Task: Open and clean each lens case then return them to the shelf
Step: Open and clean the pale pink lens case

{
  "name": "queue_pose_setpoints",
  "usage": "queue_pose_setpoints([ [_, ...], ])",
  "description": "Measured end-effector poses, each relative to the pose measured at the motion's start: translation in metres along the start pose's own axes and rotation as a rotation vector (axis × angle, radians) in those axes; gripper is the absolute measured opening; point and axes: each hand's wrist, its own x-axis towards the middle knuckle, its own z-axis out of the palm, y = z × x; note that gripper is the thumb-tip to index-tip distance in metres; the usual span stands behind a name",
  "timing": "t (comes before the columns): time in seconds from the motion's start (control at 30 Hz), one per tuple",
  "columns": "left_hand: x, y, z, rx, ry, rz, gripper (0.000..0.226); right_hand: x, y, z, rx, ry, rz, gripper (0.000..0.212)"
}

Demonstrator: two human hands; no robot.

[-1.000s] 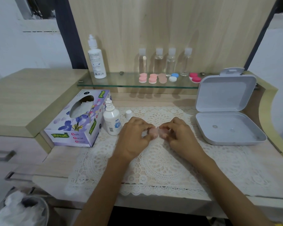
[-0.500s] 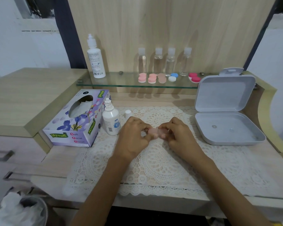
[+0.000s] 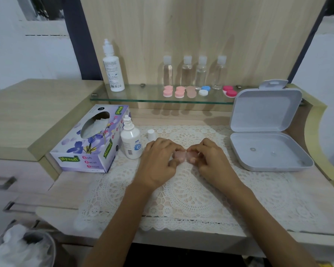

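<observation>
Counting along the glass shelf [image 3: 135, 98], I get five lens cases [image 3: 191, 92], four clear bottles [image 3: 186, 73] and one tall white bottle [image 3: 113, 74]. A sixth, pale pink case [image 3: 185, 156] is over the lace mat [image 3: 191, 199] on the table [image 3: 312, 189], pinched by left grip [image 3: 158, 162] and right grip [image 3: 210, 160], whose curled fingers hide most of it. Nearby: one dropper bottle [image 3: 132, 143], one loose cap [image 3: 151, 134], one tissue box [image 3: 89, 143], one open grey box [image 3: 266, 110].

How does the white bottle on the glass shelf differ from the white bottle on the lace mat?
The shelf bottle is taller and slimmer; the mat bottle is shorter and squatter. The shelf bottle stands on the glass shelf, the mat bottle beside the tissue box. The mat bottle bears a blue mark; the shelf bottle shows only dark print. Both are white and upright.
</observation>
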Motion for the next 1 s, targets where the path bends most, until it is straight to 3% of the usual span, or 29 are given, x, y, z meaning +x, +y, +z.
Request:
queue_pose_setpoints([
  [0.53,-0.0002,-0.0030,0.0010,-0.046,0.040,-0.134,0.041,-0.0008,-0.0008,-0.0011,-0.012,-0.020,0.001,0.028],
  [0.77,-0.0009,-0.0017,0.0027,0.010,-0.014,0.015,0.030,-0.0003,-0.0006,-0.0004,-0.012,-0.011,0.007,0.026],
  [1.0,0.0011,-0.0042,0.0015,-0.081,0.007,-0.035,0.023,-0.0001,-0.0006,-0.0003,-0.017,-0.006,-0.004,0.026],
])
